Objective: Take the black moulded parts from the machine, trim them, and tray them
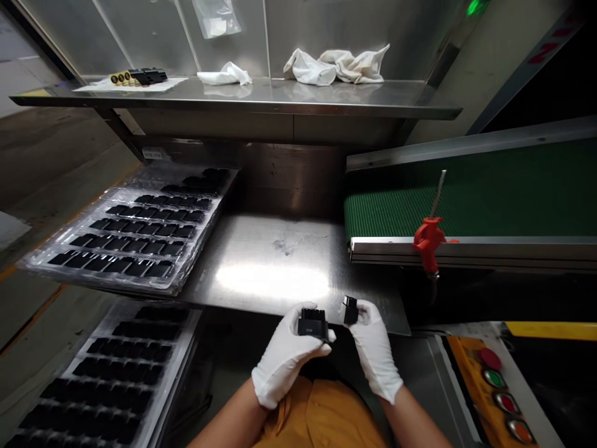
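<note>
Both hands wear white gloves and are held over the front edge of the metal table (261, 249). My left hand (286, 353) is closed around a black plastic part (313, 323), its ridged side facing up. To its right, my right hand (372, 343) pinches a smaller black piece (350, 310) between thumb and fingers. The two pieces are apart, with a short gap between them. Small details on both are too dark to make out.
Clear trays of black parts stand at the left (180, 287) and lower left (175, 379). A green conveyor (513, 186) with a red air gun (428, 236) is at the right, above a button panel (476, 373). A shelf (270, 102) holding cloths (310, 67) spans the back.
</note>
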`<state>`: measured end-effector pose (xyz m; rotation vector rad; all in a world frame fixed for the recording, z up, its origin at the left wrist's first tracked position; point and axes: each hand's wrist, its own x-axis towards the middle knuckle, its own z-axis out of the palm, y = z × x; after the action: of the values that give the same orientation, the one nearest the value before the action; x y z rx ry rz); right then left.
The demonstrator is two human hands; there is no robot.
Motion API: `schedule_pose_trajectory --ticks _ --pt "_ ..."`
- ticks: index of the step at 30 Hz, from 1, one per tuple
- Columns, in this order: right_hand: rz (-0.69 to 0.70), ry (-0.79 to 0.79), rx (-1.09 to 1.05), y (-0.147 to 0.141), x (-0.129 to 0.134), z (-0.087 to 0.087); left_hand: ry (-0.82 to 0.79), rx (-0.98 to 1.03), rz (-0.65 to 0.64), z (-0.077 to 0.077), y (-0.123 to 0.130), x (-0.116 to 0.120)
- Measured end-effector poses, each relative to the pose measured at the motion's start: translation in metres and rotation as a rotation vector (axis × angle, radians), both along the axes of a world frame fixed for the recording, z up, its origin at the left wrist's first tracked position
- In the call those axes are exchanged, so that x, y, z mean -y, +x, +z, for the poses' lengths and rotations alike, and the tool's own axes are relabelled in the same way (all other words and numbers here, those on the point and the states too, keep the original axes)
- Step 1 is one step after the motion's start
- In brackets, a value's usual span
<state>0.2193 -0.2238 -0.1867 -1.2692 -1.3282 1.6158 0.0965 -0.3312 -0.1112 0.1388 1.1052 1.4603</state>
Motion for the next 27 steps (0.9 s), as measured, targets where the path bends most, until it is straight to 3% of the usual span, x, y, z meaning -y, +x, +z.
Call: schedule_pose_trajectory --ticks 5,8,11,17,27 --pt "-0.004 0.143 0.282 0.004 -0.031 -0.042 0.054 0.153 -0.067 -0.002 0.001 0.007" --pt "0.037 0.252 0.443 0.001 -0.049 -0.065 0.04 0.176 -0.041 -0.017 0.0 0.004" --pt "0.088 0.355 0.583 -0.006 -0.061 -0.077 -0.014 0.196 0.013 -0.037 -0.001 -0.003" --pt "0.173 0.363 0.796 -0.017 -0.074 -0.078 -0.031 0.161 0.076 -0.063 -0.005 -0.017" --pt "0.346 0.336 0.876 -0.023 -0.096 -0.063 -0.029 0.223 0.084 -0.082 -0.005 -0.026"
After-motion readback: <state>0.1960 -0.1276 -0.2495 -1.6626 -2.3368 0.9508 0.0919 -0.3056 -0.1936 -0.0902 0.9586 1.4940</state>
